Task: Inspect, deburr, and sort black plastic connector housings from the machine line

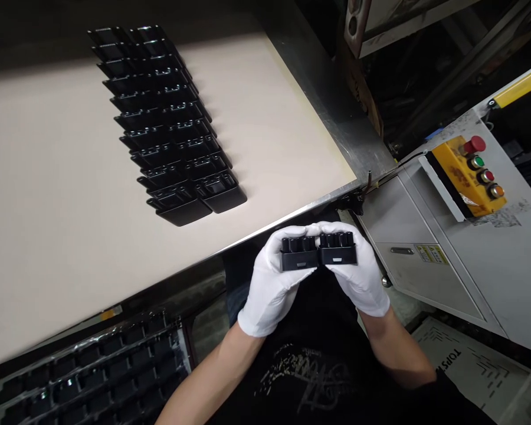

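While my left grip (268,286) and right grip (363,280) each hold one black case (300,260), I cannot count two overlapping case rows (183,112).

Held parts (292,260) black; gloves (265,298) white; tabletop (278,124) cream; shirt (323,348) black, pale print (312,378); control box (458,171) yellow.
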`<state>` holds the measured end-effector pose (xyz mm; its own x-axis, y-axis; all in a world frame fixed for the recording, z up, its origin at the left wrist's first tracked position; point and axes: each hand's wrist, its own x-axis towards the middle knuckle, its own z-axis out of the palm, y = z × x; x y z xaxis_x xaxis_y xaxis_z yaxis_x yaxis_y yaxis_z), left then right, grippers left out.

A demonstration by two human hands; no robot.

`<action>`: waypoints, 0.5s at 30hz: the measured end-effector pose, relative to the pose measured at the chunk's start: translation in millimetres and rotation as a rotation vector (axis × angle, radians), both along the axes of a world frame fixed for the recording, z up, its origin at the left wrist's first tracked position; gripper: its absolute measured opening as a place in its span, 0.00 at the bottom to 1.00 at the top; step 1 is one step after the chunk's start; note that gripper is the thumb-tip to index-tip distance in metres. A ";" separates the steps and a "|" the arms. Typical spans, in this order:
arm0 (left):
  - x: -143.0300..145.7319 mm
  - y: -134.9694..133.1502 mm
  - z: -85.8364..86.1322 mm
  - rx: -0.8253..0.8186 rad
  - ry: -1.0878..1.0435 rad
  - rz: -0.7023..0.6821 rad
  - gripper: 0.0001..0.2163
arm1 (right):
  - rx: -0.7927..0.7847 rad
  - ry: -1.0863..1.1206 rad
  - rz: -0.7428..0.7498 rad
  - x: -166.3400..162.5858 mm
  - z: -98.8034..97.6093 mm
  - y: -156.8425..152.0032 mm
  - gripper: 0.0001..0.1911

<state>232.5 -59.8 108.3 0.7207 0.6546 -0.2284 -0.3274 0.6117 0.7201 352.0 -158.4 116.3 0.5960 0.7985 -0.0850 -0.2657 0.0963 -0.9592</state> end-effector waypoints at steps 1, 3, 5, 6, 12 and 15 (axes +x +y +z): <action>0.3 -0.9 0.3 -0.009 0.001 0.001 0.23 | 0.007 0.018 -0.003 -0.2 -0.9 -0.3 0.20; 0.7 -2.2 0.5 -0.024 0.007 0.008 0.23 | 0.024 0.051 -0.004 -0.1 -2.7 -0.2 0.20; 1.0 -3.0 0.2 -0.034 0.024 0.023 0.24 | 0.022 0.063 -0.004 0.3 -4.1 0.5 0.20; 1.1 -3.2 -0.1 -0.037 0.035 0.031 0.24 | 0.014 0.062 -0.005 0.5 -4.5 0.8 0.20; 3.0 -2.8 -2.2 -0.050 0.017 0.019 0.24 | 0.029 0.049 -0.008 1.4 -4.7 0.9 0.20; 6.1 0.0 -0.3 -0.046 -0.015 0.000 0.23 | 0.025 -0.017 -0.017 4.4 0.0 0.8 0.20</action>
